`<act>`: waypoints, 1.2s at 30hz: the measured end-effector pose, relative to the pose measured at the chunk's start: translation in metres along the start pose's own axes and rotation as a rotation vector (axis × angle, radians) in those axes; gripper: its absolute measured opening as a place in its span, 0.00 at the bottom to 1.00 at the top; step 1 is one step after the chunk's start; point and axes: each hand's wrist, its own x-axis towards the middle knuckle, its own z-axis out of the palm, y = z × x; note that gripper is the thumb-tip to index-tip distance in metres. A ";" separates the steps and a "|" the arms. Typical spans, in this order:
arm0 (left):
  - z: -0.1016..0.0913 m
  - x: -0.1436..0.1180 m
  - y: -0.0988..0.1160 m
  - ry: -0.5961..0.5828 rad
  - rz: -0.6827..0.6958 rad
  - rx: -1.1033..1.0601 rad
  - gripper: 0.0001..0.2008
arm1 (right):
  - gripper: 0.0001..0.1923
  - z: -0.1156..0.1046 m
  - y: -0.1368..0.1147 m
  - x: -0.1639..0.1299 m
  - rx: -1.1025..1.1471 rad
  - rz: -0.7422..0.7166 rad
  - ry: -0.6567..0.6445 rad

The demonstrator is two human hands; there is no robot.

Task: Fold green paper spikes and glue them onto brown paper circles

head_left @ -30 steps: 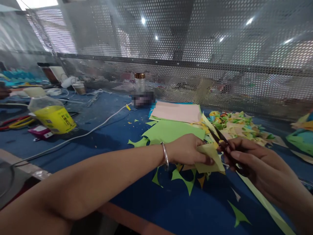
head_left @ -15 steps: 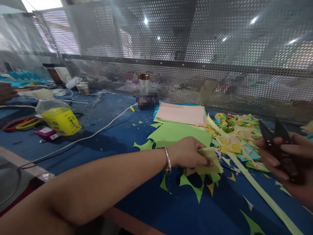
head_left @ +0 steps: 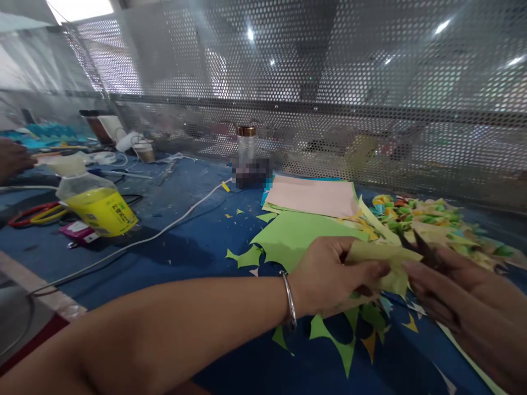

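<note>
My left hand (head_left: 329,274), a silver bangle on its wrist, pinches a folded piece of yellow-green paper (head_left: 385,255) just above the blue table (head_left: 185,241). My right hand (head_left: 457,296) comes in from the right and grips small dark scissors (head_left: 424,249), their blades touching the paper's right end. Below both hands lie green and orange paper offcuts (head_left: 337,337) with pointed edges. A green sheet (head_left: 296,233) and a pink sheet (head_left: 315,197) lie flat behind my left hand.
A heap of coloured paper scraps (head_left: 436,219) sits at the right. A tilted bottle of yellow liquid (head_left: 96,200), a white cable (head_left: 164,227), a glass jar (head_left: 246,144) and red-yellow loops (head_left: 33,211) lie left. Perforated metal screen (head_left: 288,82) closes the back. Another person's hand (head_left: 12,159) shows far left.
My right hand swung out to the right with the scissors, then came back to the paper. My left hand lifted the folded paper slightly off the table.
</note>
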 end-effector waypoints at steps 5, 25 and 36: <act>0.000 0.001 -0.007 -0.050 0.008 -0.042 0.16 | 0.17 -0.016 0.014 0.011 -0.178 -0.006 -0.200; 0.004 0.001 0.006 0.019 -0.132 -0.173 0.12 | 0.24 -0.005 0.020 -0.006 0.001 0.036 -0.062; 0.000 -0.002 0.006 0.013 -0.186 0.097 0.06 | 0.23 -0.005 0.015 -0.006 -0.025 -0.056 -0.103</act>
